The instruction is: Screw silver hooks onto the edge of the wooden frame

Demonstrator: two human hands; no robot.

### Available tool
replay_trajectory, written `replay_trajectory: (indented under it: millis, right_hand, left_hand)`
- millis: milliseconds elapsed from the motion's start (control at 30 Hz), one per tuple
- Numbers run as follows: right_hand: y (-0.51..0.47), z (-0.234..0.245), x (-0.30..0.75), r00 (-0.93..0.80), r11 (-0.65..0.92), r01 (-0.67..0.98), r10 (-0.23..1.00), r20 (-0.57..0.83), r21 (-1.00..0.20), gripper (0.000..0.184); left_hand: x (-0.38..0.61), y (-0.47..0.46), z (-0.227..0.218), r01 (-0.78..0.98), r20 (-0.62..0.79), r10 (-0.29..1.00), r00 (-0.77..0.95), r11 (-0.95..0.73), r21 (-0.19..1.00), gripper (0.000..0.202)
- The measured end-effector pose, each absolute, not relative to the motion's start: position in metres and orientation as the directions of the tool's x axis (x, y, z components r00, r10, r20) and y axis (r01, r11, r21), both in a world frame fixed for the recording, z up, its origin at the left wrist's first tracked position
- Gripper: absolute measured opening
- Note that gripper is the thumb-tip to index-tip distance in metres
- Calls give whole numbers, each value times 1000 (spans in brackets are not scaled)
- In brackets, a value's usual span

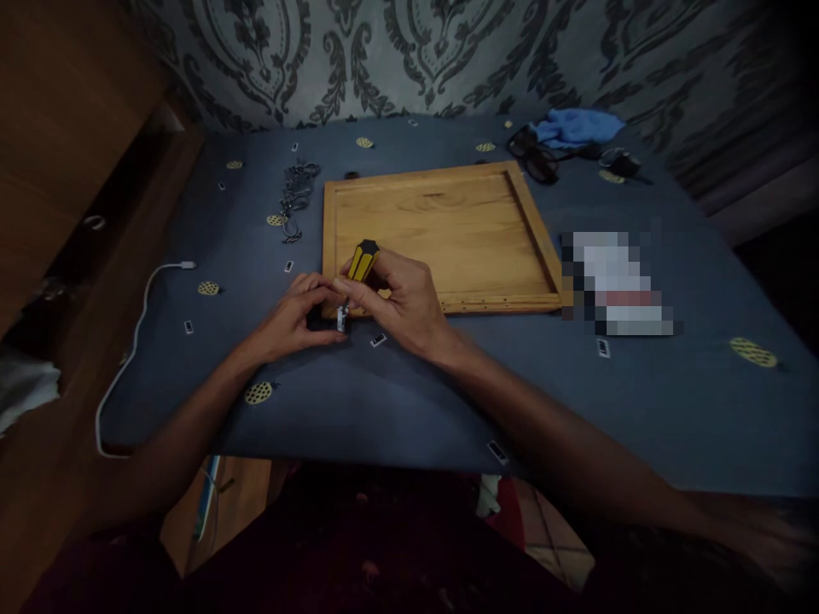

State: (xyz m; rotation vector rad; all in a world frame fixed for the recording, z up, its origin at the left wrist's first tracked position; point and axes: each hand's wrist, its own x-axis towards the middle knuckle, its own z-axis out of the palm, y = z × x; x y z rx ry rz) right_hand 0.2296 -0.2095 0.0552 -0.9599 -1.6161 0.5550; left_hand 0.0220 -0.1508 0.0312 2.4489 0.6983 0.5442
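In my right hand (pixel 409 303) is a screwdriver (pixel 364 258) with a black and yellow handle. The fingers wrap its handle, and its shaft points down at a small shiny metal fitting (pixel 341 319). That fitting lies at the near left corner of a shallow wooden tray (pixel 441 300) with raised edges. My left hand (pixel 298 317) steadies the fitting there, thumb in front and fingers behind. Its exact kind is too small to make out, and the screwdriver's tip is hard to see. Small dark holes run along the tray's near edge.
A tangle of thin metal chain or wire (pixel 295 194) lies behind my left hand. A white cable (pixel 142 320) runs down the left side. Sunglasses (pixel 541 160) and a blue cloth (pixel 579 128) lie at the back right. A pixelated object (pixel 618 281) rests right of the tray.
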Motion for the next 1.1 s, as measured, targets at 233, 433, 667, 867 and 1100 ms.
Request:
replay_trajectory:
  millis: [233, 433, 667, 867, 1100]
  right_hand:
    - [-203, 54, 236, -157, 559, 261, 829, 537, -787, 42]
    - [-206, 56, 235, -150, 555, 262, 832, 535, -790, 46]
    - [-210, 53, 226, -13, 582, 403, 775, 631, -706, 47]
    - [-215, 53, 225, 41, 607, 450, 718, 695, -655, 42]
    - [-212, 53, 228, 100, 557, 377, 770, 630, -740, 39]
  left_hand:
    - [23, -151, 34, 384, 196, 588, 785, -710, 590, 46]
    - [22, -151, 33, 380, 199, 583, 788, -714, 588, 46]
    - [22, -151, 30, 370, 230, 581, 781, -726, 579, 49]
    - [22, -150, 29, 368, 225, 587, 778, -716, 593, 51]
    - [21, -150, 29, 387, 203, 592, 780, -711, 587, 48]
